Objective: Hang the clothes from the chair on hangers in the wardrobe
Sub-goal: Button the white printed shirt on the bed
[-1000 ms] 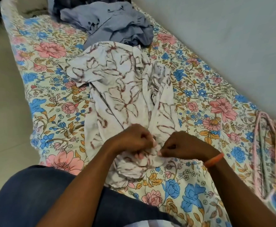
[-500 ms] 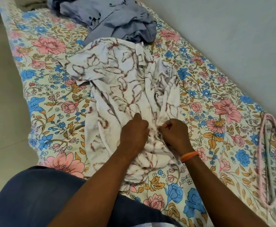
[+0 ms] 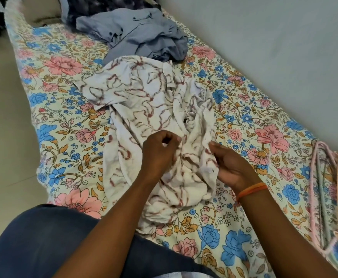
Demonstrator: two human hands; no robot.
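where floral bedsheet (image 3: 68, 63) spreads, wall (image 3: 264, 47) seemingly adjoins.

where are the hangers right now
In the head view the hangers lie at the far right edge of the bed, near the wall, right of the white shirt.

Soft even daylight, faint shadows, no glare, slightly soft focus, wide-angle stretching toward the edges

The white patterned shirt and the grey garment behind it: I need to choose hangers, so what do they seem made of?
White patterned shirt: thin, matte woven cloth, maybe cotton; it crumples into soft creases. Grey garment: heavier-looking matte fabric with broader folds; the fibre cannot be told.
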